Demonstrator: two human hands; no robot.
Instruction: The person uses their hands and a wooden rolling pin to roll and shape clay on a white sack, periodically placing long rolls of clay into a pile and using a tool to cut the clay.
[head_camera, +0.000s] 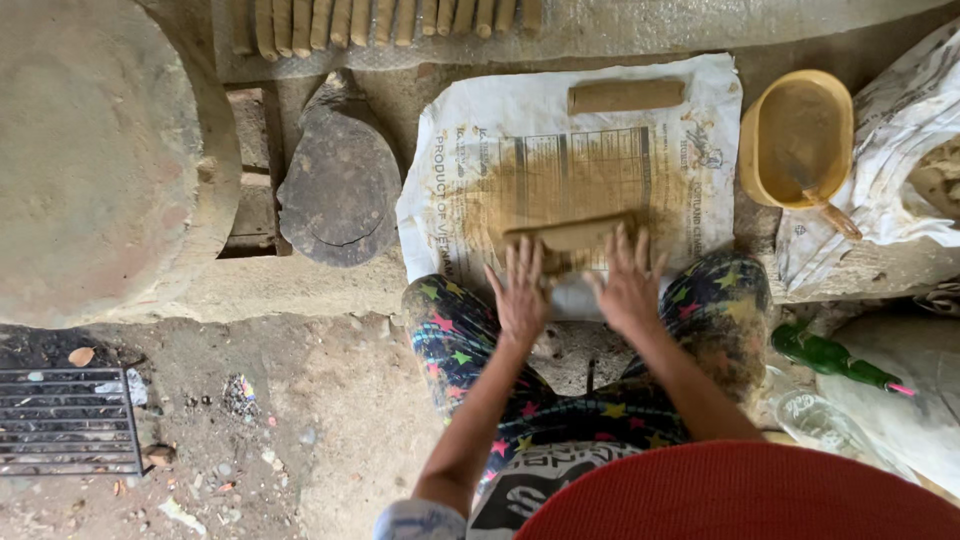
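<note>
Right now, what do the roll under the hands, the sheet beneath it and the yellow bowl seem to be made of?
Roll: likely damp clay, matte tan, smearing the sheet. Sheet: seemingly a woven plastic sack, white, printed, creased. Yellow bowl: probably plastic, smooth rim, holding muddy water.

I count two hands, two brown clay rolls (625, 96) on the sack, one green glass bottle (835, 358), one yellow oval basin (752, 150).

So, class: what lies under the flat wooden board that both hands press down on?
A roll of clay peeks out under the board, on the dusty sack; its middle is covered.
</note>
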